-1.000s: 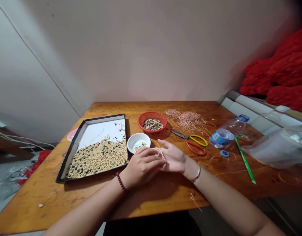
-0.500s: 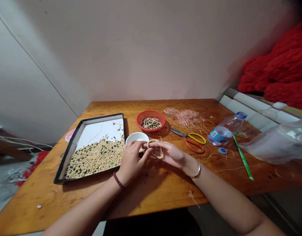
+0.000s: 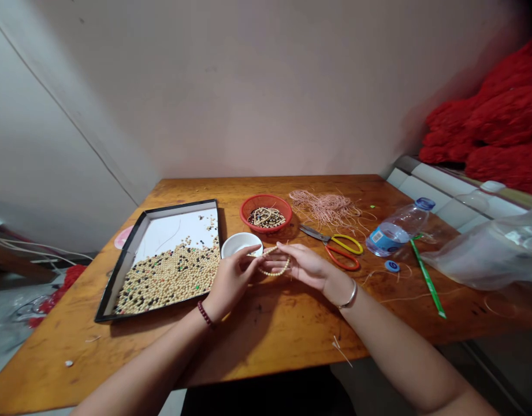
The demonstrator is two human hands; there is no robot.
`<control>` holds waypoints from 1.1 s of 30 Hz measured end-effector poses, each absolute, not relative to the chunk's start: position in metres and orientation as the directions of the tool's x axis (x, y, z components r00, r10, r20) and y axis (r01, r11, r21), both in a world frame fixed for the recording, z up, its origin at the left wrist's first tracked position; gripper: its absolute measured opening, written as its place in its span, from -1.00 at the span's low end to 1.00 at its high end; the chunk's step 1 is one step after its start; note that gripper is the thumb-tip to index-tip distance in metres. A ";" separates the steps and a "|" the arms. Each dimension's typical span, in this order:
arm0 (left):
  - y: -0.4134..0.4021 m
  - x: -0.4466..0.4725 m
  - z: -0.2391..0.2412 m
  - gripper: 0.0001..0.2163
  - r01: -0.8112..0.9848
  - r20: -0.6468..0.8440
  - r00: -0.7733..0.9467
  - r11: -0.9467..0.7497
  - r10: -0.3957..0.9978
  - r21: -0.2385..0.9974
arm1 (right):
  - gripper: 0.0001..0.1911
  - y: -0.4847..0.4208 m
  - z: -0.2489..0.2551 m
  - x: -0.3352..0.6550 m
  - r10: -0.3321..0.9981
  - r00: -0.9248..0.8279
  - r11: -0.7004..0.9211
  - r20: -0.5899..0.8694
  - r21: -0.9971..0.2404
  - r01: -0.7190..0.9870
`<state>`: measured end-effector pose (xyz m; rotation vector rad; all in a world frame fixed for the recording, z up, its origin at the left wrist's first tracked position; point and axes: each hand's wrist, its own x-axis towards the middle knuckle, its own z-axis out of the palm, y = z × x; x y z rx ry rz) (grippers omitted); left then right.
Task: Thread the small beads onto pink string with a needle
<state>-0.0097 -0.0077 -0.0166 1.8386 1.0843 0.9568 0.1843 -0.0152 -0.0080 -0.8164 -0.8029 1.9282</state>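
Note:
My left hand (image 3: pixel 230 278) and my right hand (image 3: pixel 304 266) meet above the wooden table (image 3: pixel 270 329), each pinching a loop of pale beads, a bead bracelet (image 3: pixel 274 267), that hangs between the fingertips. Both hands hover just in front of a small white bowl (image 3: pixel 238 243). To the left lies a black tray (image 3: pixel 118 277) with many loose beige, dark and green beads (image 3: pixel 174 276). A red basket (image 3: pixel 266 214) holding beaded strings sits behind the bowl.
Scissors with yellow and orange handles (image 3: pixel 341 249) lie right of the hands, a heap of pink cord (image 3: pixel 328 206) behind them. A plastic water bottle (image 3: pixel 395 231), its blue cap (image 3: pixel 391 266), a green stick (image 3: pixel 426 277) and a clear bag (image 3: pixel 491 254) are on the right.
The hands have lifted off the table and drawn apart slightly. The bead loop, first pressed under the fingers, now hangs stretched between both hands.

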 end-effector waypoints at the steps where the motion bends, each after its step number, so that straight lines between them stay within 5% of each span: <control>1: -0.007 -0.010 -0.017 -0.63 0.342 0.234 0.331 -0.348 0.914 0.873 | -0.77 -0.015 -0.008 0.185 0.888 -0.389 -0.410 -0.244 -0.802 -0.433; 6: -0.008 -0.009 -0.010 -0.74 0.393 0.322 0.265 -0.406 0.909 0.825 | -0.72 -0.012 -0.007 0.189 0.915 -0.301 -0.360 -0.270 -0.883 -0.303; 11: -0.008 -0.009 -0.008 -0.76 0.361 0.368 0.204 -0.419 0.907 0.833 | -0.71 -0.005 -0.006 0.197 0.994 -0.061 -0.100 -0.091 -0.981 -0.165; 16: -0.010 -0.010 -0.016 -0.78 0.392 0.413 0.253 -0.483 0.875 0.783 | -0.63 0.001 0.010 0.202 1.000 -0.022 -0.002 -0.001 -1.000 -0.016; 21: -0.011 -0.012 -0.022 -0.81 0.534 0.569 0.302 -0.630 0.765 0.563 | -0.67 0.013 0.057 0.211 0.988 -0.074 0.150 0.136 -0.959 0.242; 28: -0.007 -0.014 -0.025 -0.82 0.625 0.707 0.389 -0.733 0.591 0.268 | -0.75 0.050 0.119 0.226 0.932 -0.357 0.126 -0.064 -0.866 0.484; 33: -0.010 -0.015 -0.020 -0.78 0.560 0.728 0.505 -0.818 0.464 0.132 | -0.79 0.090 0.117 0.228 0.940 -0.334 0.148 -0.070 -0.798 0.584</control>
